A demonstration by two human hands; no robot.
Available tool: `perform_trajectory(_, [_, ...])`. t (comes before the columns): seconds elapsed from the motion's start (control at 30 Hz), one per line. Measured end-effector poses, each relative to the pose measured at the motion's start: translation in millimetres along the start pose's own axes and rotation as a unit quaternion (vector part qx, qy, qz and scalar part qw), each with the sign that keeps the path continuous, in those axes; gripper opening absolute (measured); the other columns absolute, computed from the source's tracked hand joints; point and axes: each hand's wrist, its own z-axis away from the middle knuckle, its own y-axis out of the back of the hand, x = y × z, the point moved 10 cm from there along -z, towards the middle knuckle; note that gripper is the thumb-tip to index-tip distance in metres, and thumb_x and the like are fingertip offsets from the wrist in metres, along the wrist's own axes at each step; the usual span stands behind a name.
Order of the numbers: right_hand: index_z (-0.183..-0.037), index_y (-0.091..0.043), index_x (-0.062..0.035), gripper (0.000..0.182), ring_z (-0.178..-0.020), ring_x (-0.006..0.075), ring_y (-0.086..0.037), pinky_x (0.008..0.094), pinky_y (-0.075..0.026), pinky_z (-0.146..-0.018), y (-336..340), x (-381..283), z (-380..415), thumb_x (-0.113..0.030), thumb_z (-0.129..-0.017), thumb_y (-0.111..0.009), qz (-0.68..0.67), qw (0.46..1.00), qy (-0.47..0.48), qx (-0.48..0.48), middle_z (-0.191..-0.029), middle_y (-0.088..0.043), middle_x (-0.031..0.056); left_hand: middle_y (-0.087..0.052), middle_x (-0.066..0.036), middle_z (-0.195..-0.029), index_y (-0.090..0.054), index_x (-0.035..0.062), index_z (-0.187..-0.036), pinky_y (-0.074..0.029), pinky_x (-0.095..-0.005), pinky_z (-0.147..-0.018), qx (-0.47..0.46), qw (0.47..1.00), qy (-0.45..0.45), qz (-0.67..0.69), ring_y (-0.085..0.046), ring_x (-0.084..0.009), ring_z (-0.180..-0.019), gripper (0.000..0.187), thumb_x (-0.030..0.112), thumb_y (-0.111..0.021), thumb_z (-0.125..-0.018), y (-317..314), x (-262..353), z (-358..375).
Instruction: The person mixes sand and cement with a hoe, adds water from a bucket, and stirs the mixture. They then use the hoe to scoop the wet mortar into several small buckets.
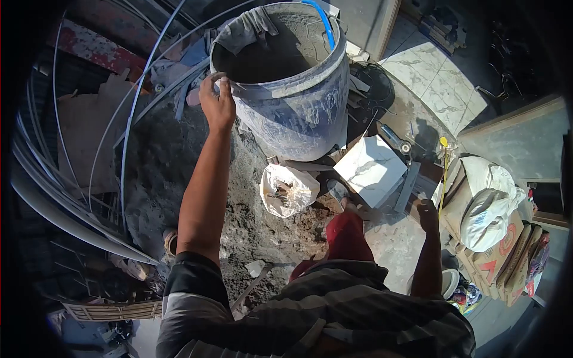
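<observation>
My left hand (218, 102) is at the near left rim of a large blue drum (292, 119) caked with grey cement, its fingers bent at the edge. A grey cloth (246, 30) and a blue hose (322, 21) hang over the rim. Over on the right, my right hand (425, 210) is in shadow beside a dark board and a grey strip (407, 187); its fingers are hard to make out. White marbled tiles (371, 166) lie stacked near it, with an angle grinder (395, 138) just beyond. Below the drum sits an open white sack (289, 190).
Bent pipes (59, 200) curve along the left side. Stacked bags (498, 256) and a white sack (486, 209) stand at the right. Floor tiles (436, 83) show at the upper right. A tape measure (443, 142) and rough rubble lie on the ground.
</observation>
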Motion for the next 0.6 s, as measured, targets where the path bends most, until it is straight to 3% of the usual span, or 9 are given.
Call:
perform_trajectory(0.03, [-0.111,-0.060,-0.0030,0.031,-0.075,0.0187,-0.063,0.0354,-0.050,-0.068,21.8,-65.2,-58.3,-0.024,-0.088,-0.064,0.089,0.996,-0.018,-0.006,-0.086,-0.066,0.0154,-0.064,-0.016,-0.108,-0.066,0.0028,-0.101,-0.043,-0.0398,-0.091,0.000,1.000,0.017,-0.009,-0.059,-0.0329,-0.101,0.022,0.020,-0.056,-0.091,-15.7,-1.7,-16.4])
perform_trajectory(0.07, [-0.115,-0.059,-0.0041,0.033,-0.081,0.0164,-0.062,0.0332,-0.050,-0.073,37.0,-121.3,-107.8,-0.022,-0.089,-0.064,0.070,0.998,0.004,-0.005,-0.092,-0.066,0.0124,-0.063,-0.017,-0.108,-0.066,0.0028,-0.099,-0.043,-0.0406,-0.092,0.007,1.000,-0.027,-0.014,-0.059,-0.0338,-0.102,0.023,0.021,-0.054,-0.092,-28.6,4.2,-26.1])
perform_trajectory(0.13, [-0.117,-0.058,-0.0032,0.032,-0.091,0.0148,-0.061,0.0314,-0.049,-0.080,54.5,-191.3,-191.1,-0.020,-0.090,-0.064,-0.105,0.993,-0.029,-0.035,-0.097,-0.065,0.0087,-0.063,-0.017,-0.109,-0.065,0.0028,-0.098,-0.042,-0.0414,-0.093,0.012,0.998,-0.055,-0.025,-0.059,-0.0346,-0.103,0.024,0.022,-0.052,-0.092,-52.6,6.6,-33.6])
perform_trajectory(0.2, [-0.117,-0.058,-0.0011,0.030,-0.097,0.0154,-0.061,0.0309,-0.048,-0.086,73.7,-293.8,-252.3,-0.017,-0.092,-0.062,-0.051,0.998,0.044,0.016,-0.101,-0.065,0.0082,-0.064,-0.017,-0.107,-0.065,0.0025,-0.094,-0.044,-0.0414,-0.091,-0.018,0.998,-0.059,-0.011,-0.060,-0.0349,-0.102,0.027,0.023,-0.048,-0.092,-73.4,9.2,-32.7])
perform_trajectory(0.23, [-0.117,-0.058,-0.0001,0.029,-0.097,0.0159,-0.061,0.0304,-0.047,-0.088,74.6,-339.0,-273.9,-0.015,-0.092,-0.061,-0.079,0.992,0.099,0.021,-0.102,-0.065,0.0090,-0.065,-0.018,-0.105,-0.063,-0.0018,-0.097,-0.045,-0.0366,-0.091,-0.024,0.998,-0.044,0.026,-0.062,-0.0293,-0.103,0.031,0.024,-0.045,-0.093,-76.0,1.6,-31.4])
perform_trajectory(0.33, [-0.117,-0.057,0.0022,0.028,-0.100,0.0170,-0.061,0.0291,-0.046,-0.091,52.8,-442.1,-318.8,-0.011,-0.093,-0.059,-0.208,0.951,0.230,-0.013,-0.106,-0.064,0.0119,-0.066,-0.017,-0.099,-0.062,-0.0024,-0.095,-0.046,-0.0349,-0.087,-0.051,0.998,0.024,0.031,-0.064,-0.0288,-0.095,0.034,0.026,-0.044,-0.093,-76.5,-3.2,-29.2])
perform_trajectory(0.4, [-0.116,-0.058,0.0025,0.027,-0.102,0.0178,-0.061,0.0290,-0.045,-0.093,20.2,-518.9,-332.3,-0.011,-0.092,-0.060,-0.137,0.948,0.271,-0.100,-0.108,-0.064,0.0133,-0.067,-0.016,-0.094,-0.063,-0.0024,-0.093,-0.048,-0.0335,-0.081,-0.040,0.999,0.028,0.021,-0.065,-0.0282,-0.088,0.035,0.027,-0.044,-0.092,-75.7,-5.9,-30.7])
perform_trajectory(0.47, [-0.110,-0.063,0.0003,0.028,-0.097,0.0212,-0.063,0.0317,-0.046,-0.088,-8.3,-587.5,-333.7,-0.015,-0.088,-0.065,-0.115,0.890,0.421,-0.130,-0.104,-0.065,0.0136,-0.067,-0.015,-0.092,-0.063,-0.0022,-0.091,-0.047,-0.0325,-0.077,-0.050,0.999,0.020,-0.010,-0.065,-0.0274,-0.086,0.033,0.026,-0.045,-0.090,-75.7,-6.7,-29.1])
perform_trajectory(0.6, [-0.106,-0.065,0.0008,0.025,-0.095,0.0222,-0.063,0.0315,-0.047,-0.087,-50.7,-646.1,-332.6,-0.014,-0.086,-0.066,0.018,0.846,0.510,-0.154,-0.103,-0.065,0.0133,-0.068,-0.015,-0.092,-0.063,-0.0014,-0.088,-0.047,-0.0330,-0.075,-0.066,0.996,0.053,-0.023,-0.065,-0.0277,-0.084,0.030,0.023,-0.046,-0.087,-78.4,-12.4,-27.0])
